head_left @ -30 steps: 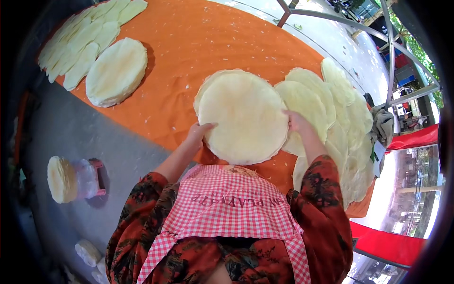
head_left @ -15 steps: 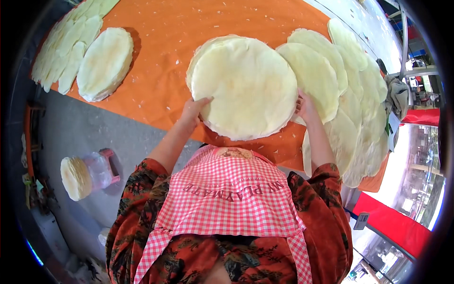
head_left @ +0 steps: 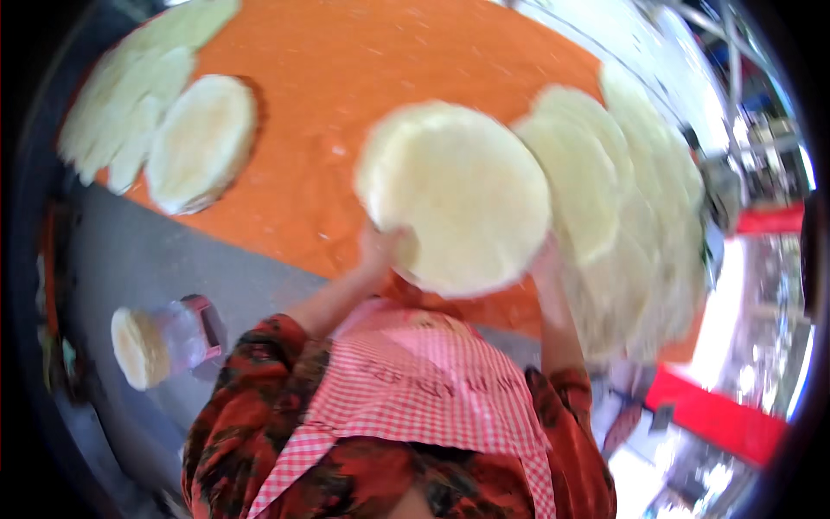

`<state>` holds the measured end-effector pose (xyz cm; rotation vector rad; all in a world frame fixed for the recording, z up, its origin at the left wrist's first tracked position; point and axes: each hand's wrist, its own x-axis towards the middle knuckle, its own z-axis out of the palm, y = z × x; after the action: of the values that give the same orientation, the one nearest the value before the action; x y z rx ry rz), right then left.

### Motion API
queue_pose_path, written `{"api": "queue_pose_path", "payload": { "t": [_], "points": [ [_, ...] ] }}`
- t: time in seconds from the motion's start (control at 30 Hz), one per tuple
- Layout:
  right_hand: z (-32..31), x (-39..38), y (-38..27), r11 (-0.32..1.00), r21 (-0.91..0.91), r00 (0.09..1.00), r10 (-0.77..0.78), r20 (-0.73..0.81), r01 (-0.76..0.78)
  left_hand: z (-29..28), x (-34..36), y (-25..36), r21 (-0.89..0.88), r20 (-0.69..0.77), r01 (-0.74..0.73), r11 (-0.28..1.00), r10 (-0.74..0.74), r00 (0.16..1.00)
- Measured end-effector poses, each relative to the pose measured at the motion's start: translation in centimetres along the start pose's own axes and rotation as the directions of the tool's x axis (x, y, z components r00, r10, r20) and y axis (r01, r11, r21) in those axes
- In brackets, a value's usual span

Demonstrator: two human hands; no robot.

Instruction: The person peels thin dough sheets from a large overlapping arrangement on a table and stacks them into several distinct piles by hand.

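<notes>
A stack of thin, pale, round flatbreads (head_left: 458,195) is at the middle, over the near edge of the orange cloth. My left hand (head_left: 380,251) grips its lower left edge, the thumb lying on top and the fingers hidden underneath. At the lower right edge, my right hand (head_left: 545,259) is closed against the stack, its fingers smeared by motion. Just right of the stack, overlapping flatbreads (head_left: 575,182) lie spread out in layers. The whole picture is blurred, so the stack's thickness is hard to judge.
The orange cloth (head_left: 303,138) bears another round stack (head_left: 203,143) at the left, beside overlapping pale pieces (head_left: 121,104). On the grey floor, a pale round stack (head_left: 138,348) sits with a clear plastic container (head_left: 181,336) and a pink stool-like piece (head_left: 206,325). Red panels (head_left: 718,415) stand at the right.
The view has shifted, so the cloth and all on it appear lower. The stack in my hands now looks like one even disc, its lower layers no longer jutting out at upper left.
</notes>
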<state>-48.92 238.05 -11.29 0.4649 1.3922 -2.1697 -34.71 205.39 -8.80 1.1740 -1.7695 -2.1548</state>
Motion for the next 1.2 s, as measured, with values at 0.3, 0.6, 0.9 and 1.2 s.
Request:
{"api": "queue_pose_path", "payload": {
  "t": [0.3,0.6,0.9,1.2],
  "points": [
    [2.7,-2.9,-2.9,0.92,-0.391,0.987,-0.088,-0.138,0.027,-1.5,0.2,1.8,-0.386,0.196,0.2,0.901,-0.132,0.972],
    [8.2,-6.4,-5.5,0.974,-0.225,1.0,-0.024,-0.003,0.023,-3.2,-0.2,9.3,-0.385,0.451,0.296,0.874,-0.102,0.887],
    [5.9,-5.6,-4.6,0.952,-0.255,0.981,-0.143,0.13,0.172,-4.2,1.4,11.1,-0.397,0.538,0.294,0.87,-0.038,0.842],
    [24.7,-9.7,-10.0,0.857,-0.275,0.898,-0.394,0.196,0.436,-12.8,2.6,17.3,-0.5,0.457,0.042,0.865,0.222,0.861]
  ]
}}
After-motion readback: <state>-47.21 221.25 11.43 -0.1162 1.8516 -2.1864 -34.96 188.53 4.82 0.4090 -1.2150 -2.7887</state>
